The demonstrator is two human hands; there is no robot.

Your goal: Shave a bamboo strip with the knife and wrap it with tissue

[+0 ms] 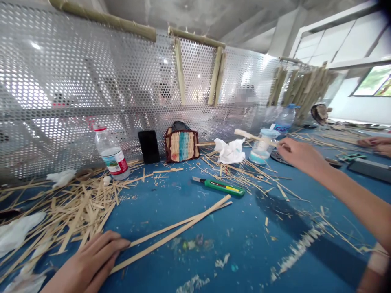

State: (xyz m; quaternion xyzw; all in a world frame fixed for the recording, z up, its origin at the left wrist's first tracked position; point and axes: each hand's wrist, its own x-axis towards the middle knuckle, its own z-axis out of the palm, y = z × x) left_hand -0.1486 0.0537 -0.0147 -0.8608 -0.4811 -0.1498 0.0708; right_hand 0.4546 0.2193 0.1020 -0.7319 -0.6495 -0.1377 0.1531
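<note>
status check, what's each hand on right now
left hand flat on long bamboo strips, fingers open. right hand pinching stick at small jar. green utility knife lies between, untouched.

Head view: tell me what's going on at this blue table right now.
The person's left hand lies flat on the near ends of two long bamboo strips on the blue table. Their right hand reaches out, pinching a pale stick over a small jar. A green utility knife lies unheld between the hands, and bamboo offcuts are piled at left. Another person's hand rests at far right.
</note>
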